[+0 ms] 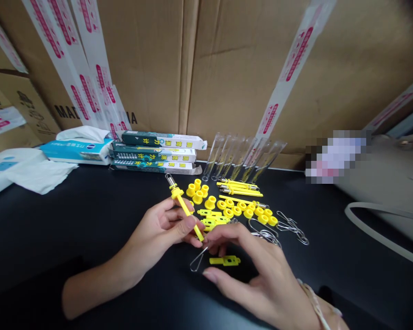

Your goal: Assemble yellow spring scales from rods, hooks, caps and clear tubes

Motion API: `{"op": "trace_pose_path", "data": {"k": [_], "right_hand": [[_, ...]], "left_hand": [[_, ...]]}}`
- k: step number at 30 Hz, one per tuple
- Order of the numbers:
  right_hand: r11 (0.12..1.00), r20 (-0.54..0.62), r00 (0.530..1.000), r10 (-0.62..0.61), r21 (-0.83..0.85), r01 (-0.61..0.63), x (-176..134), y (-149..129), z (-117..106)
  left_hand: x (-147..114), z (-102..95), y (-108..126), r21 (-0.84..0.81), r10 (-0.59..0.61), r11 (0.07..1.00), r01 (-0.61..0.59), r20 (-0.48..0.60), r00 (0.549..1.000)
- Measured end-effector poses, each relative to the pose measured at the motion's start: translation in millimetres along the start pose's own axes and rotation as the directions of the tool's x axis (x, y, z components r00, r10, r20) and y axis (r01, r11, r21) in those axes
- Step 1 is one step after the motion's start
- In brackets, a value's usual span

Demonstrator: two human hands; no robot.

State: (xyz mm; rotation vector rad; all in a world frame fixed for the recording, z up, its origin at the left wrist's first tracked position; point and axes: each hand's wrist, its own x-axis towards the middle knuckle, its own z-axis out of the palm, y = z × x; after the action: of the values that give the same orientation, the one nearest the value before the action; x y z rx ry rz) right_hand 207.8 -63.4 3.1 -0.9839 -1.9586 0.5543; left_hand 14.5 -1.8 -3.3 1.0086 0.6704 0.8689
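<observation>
My left hand (pixel 174 224) is closed around a yellow plastic rod (pixel 189 213) with a metal spring (pixel 171 180) and a yellow collar at its upper end. The rod slants down to the right. At its lower end hangs a bent wire hook (pixel 197 262); whether it is fastened to the rod I cannot tell. My right hand (pixel 251 270) is beside that end, thumb and index finger apart, fingertips close to the hook's top. Below the right fingers lies a loose yellow connector (pixel 225 261) on the black table. Several similar yellow connectors (pixel 211 221) lie behind the hands.
Yellow caps and rings (pixel 239 208), spring rods (pixel 241 187) and wire hooks (pixel 292 228) are spread behind my hands. Clear tubes (pixel 244 158) stand upright near the cardboard (pixel 227 68). Stacked boxes (pixel 154 155) and a tissue pack (pixel 77 149) are at the left, a grey bag (pixel 382 188) at the right.
</observation>
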Motion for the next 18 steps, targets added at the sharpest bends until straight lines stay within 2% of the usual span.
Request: {"op": "trace_pose_path", "data": {"k": [4,10,14,18], "right_hand": [[0.969,0.001,0.985,0.170,0.183,-0.167,-1,6,7],[0.810,0.064,0.917,0.393,0.448,-0.378,4,6,10],[0.699,0.094,0.880,0.465,0.572,-0.430,9,3,7],[0.627,0.039,0.845,0.533,0.653,-0.425,12,6,4]], "left_hand": [[2,0.5,0,-0.006,0.001,1.000,-0.001,0.029,1.000],[4,-0.3,-2,0.049,0.044,0.998,-0.044,0.000,0.999],[1,2.1,2,0.033,0.070,0.997,-0.069,-0.044,0.997],[1,4.9,4,0.039,0.088,0.996,-0.086,-0.052,0.995]]}}
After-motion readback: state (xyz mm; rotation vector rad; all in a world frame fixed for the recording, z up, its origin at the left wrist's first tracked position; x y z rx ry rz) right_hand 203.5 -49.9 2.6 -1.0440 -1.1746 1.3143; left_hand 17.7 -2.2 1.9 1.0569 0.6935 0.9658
